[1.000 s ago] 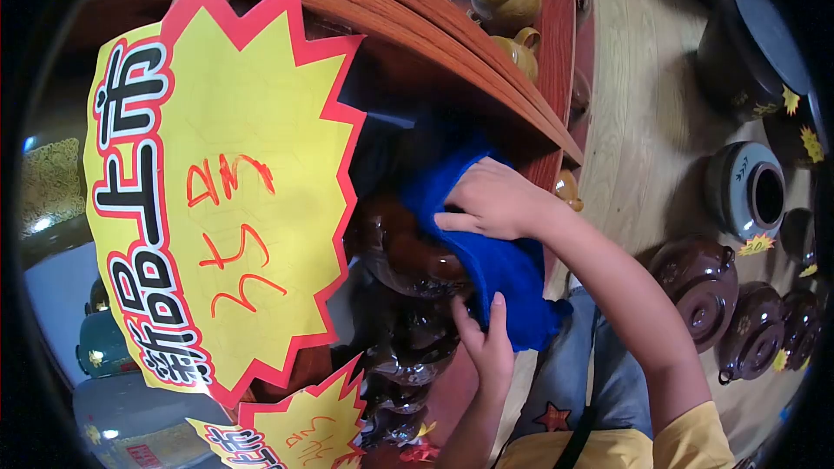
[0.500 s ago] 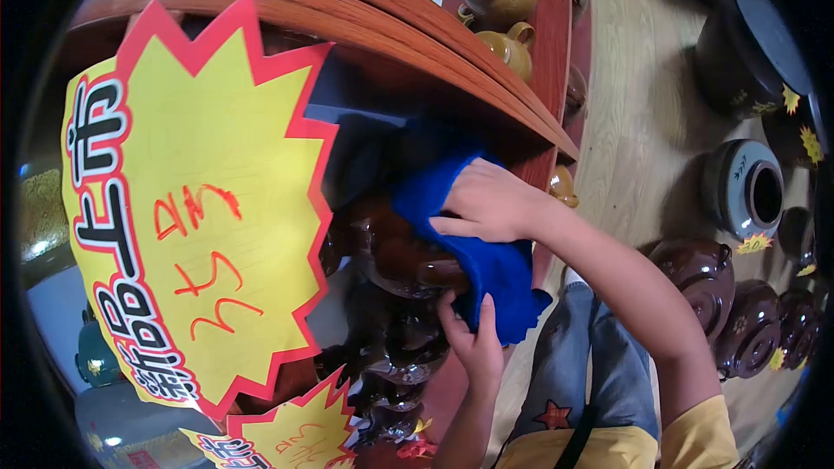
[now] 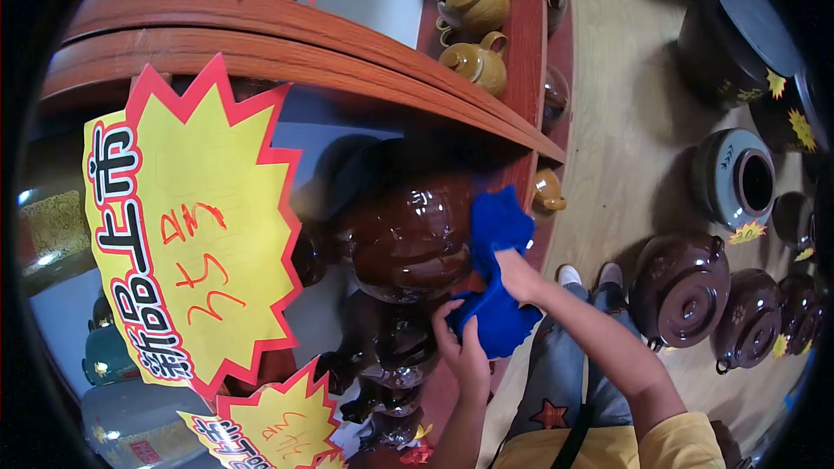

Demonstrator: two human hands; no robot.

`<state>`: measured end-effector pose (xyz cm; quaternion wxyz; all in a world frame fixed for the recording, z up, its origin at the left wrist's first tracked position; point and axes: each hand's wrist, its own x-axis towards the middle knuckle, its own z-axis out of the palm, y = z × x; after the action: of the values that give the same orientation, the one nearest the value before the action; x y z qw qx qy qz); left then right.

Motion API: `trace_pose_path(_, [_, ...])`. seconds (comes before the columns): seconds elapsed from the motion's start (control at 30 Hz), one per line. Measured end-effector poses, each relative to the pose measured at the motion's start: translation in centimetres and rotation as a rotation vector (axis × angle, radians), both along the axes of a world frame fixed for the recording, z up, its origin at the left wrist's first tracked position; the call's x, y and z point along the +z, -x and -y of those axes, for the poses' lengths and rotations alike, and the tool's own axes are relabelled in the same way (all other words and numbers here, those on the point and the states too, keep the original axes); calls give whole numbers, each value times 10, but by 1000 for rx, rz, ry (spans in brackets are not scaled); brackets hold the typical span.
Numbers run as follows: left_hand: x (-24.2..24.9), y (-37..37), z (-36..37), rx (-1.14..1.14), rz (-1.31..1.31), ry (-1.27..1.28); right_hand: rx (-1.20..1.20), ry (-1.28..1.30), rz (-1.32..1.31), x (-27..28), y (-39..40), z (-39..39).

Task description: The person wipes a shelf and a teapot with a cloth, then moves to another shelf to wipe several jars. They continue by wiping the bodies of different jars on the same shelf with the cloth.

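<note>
A large glossy brown jar (image 3: 408,239) lies in view on the shelf, in front of me. A blue cloth (image 3: 499,326) hangs at the jar's right side, bunched in folds. My left hand (image 3: 463,352) grips the cloth's lower left edge, thumb in front and fingers curled, close under the jar. Higher up, my right hand (image 3: 519,278) is closed on the cloth's middle, its fingertips hidden in the blue folds. The upper part of the cloth sticks up beside the jar.
A red-brown wooden shelf edge (image 3: 287,65) crosses above the jar. Yellow price signs (image 3: 195,234) stand in front at left. Dark glazed pots (image 3: 400,352) sit close below the jar, and mustard-coloured teapots (image 3: 473,0) above. Large jars (image 3: 682,291) stand on the wooden floor at right.
My right hand has come down and away from the jar's upper part, drawing the cloth with it and uncovering more of the jar. My left hand keeps its hold. The view has shifted.
</note>
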<state>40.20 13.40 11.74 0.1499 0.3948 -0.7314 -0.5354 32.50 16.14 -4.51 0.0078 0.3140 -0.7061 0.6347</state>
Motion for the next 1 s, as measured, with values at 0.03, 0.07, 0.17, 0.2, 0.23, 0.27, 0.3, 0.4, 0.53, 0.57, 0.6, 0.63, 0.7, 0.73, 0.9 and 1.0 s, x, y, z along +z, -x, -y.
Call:
trace_pose_path(0.03, [0, -4, 0, 25, 0, -60, -44, 34, -149, 3, -8, -3])
trace_pose_path(0.07, [1, -6, -2, 42, 23, -38, 93, 15, 77, 5, -13, -6])
trace_pose_path(0.17, [3, -11, -8, 66, -44, -101, 333, -73, 357, 40, 13, -22])
trace_pose_path(0.2, [3, -10, -9, 66, -42, -102, 440, -140, 406, 51, 28, -25])
trace_pose_path(0.23, [3, -8, -11, 73, -10, -101, 246, -3, 103, 43, 33, -18])
trace_pose_path(0.27, [4, -5, -13, 81, 21, -101, 246, 159, 218, 59, 47, -22])
trace_pose_path(0.3, [5, -1, -15, 80, 24, -103, 266, 230, 176, 95, 70, -30])
trace_pose_path(0.4, [9, 17, -22, 130, -12, -135, 277, 217, 48, 108, 99, -14])
trace_pose_path(0.53, [4, 25, -13, 170, -86, -180, 312, 285, 108, 92, 93, -12])
trace_pose_path(0.57, [0, 25, -10, 162, -104, -154, 261, 353, 264, 85, 84, -11])
trace_pose_path(0.6, [0, 24, -7, 164, -99, -158, 176, 470, 273, 79, 72, -10])
trace_pose_path(0.63, [0, 24, -4, 120, -124, -186, 177, 467, 277, 71, 60, -7])
trace_pose_path(0.7, [1, 20, -3, 77, -141, -216, 5, 333, 272, 57, 34, -3])
trace_pose_path(0.73, [2, 18, -4, 103, -137, -233, -38, 253, 135, 60, 27, -10])
trace_pose_path(0.9, [-2, -11, 7, 80, -131, -195, 88, 232, 396, 74, -28, -23])
trace_pose_path(1.0, [2, -31, 8, 137, -112, -268, 147, 150, 371, 95, -45, -29])
